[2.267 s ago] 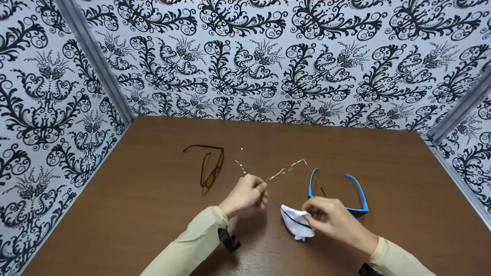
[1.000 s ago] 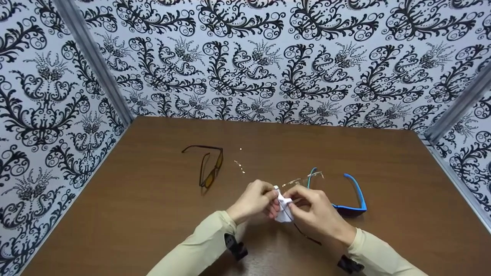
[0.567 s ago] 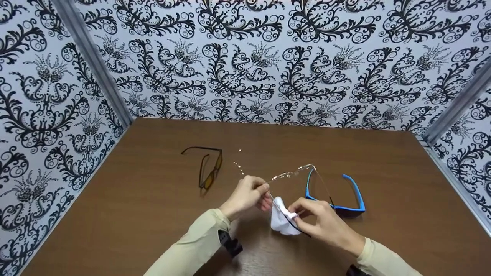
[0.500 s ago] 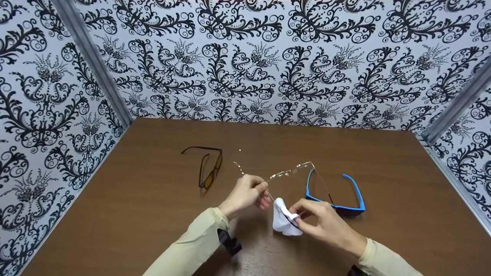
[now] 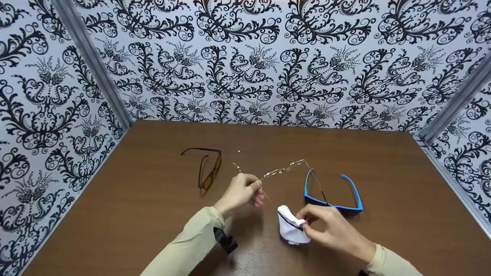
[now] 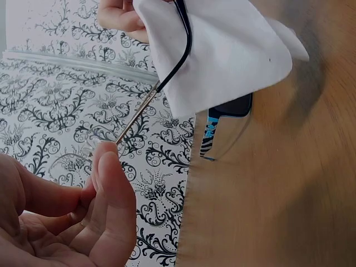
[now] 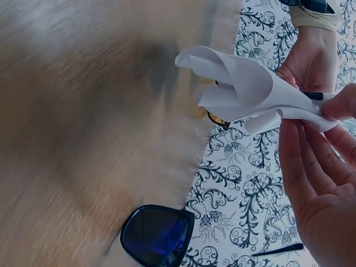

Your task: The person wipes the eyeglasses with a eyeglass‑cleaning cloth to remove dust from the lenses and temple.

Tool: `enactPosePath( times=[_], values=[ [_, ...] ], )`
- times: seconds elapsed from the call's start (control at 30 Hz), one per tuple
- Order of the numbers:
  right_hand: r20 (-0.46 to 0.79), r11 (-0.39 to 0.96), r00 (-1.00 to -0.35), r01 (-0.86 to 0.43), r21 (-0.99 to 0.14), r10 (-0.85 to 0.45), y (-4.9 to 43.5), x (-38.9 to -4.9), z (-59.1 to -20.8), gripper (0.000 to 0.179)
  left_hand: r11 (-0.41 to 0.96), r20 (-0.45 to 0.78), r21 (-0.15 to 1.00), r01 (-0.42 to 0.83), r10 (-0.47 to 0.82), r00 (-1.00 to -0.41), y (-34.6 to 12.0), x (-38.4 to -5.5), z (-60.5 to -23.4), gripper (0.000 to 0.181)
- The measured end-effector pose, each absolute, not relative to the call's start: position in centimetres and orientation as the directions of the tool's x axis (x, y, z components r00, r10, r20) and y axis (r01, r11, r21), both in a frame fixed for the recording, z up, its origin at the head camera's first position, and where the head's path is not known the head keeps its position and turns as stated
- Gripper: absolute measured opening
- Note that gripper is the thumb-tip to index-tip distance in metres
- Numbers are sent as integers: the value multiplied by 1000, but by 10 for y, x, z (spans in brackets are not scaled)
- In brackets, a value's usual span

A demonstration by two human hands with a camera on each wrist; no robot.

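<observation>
My left hand (image 5: 239,193) pinches a pair of thin metal-framed eyeglasses (image 5: 285,169) near the hinge, holding them above the table. One temple runs toward my right hand (image 5: 333,228), its dark tip lying along a white cloth (image 5: 293,230). In the right wrist view the fingers and thumb pinch the folded cloth (image 7: 250,83), whose loose end hangs free. The left wrist view shows the dark temple tip (image 6: 181,47) against the cloth. The other temple reaches over a pair of blue-framed sunglasses (image 5: 355,193) on the table. The lenses are hard to make out.
Black-framed glasses with yellow lenses (image 5: 211,178) lie on the brown table (image 5: 153,214) to the left, temples unfolded. Small bright light spots show on the table near my left hand. Patterned walls (image 5: 245,76) enclose the back and sides.
About a second ago both hands were close together at the cloth; since then they have drawn apart. The right hand and cloth have slid down the temple toward its tip.
</observation>
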State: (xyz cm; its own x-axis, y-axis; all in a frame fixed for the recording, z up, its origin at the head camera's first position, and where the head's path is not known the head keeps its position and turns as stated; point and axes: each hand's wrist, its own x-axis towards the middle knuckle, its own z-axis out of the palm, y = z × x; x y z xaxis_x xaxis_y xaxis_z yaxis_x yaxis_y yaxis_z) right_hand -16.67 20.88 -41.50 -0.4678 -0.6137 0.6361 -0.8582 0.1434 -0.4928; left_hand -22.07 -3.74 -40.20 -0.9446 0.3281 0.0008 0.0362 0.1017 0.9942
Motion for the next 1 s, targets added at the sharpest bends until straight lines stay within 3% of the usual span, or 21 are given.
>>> enactPosePath(
  times=[0.27,0.43,0.7,1.0],
  values=[
    [628,155,-489,-847,-509,-606,224,-171,-427,35,94,7,995,36,296,-955,-45,-223,-398,24],
    [619,125,-470,-847,-517,-629,228,-165,-426,34,79,7,996,30,278,-961,-50,-226,-397,21],
    [681,71,-375,-900,-430,-629,216,-163,-415,37,94,28,994,56,270,-963,-49,-228,-400,22],
    [662,202,-454,-883,-424,-596,205,-171,-409,35,108,30,992,64,291,-956,-41,-222,-399,23]
  ],
)
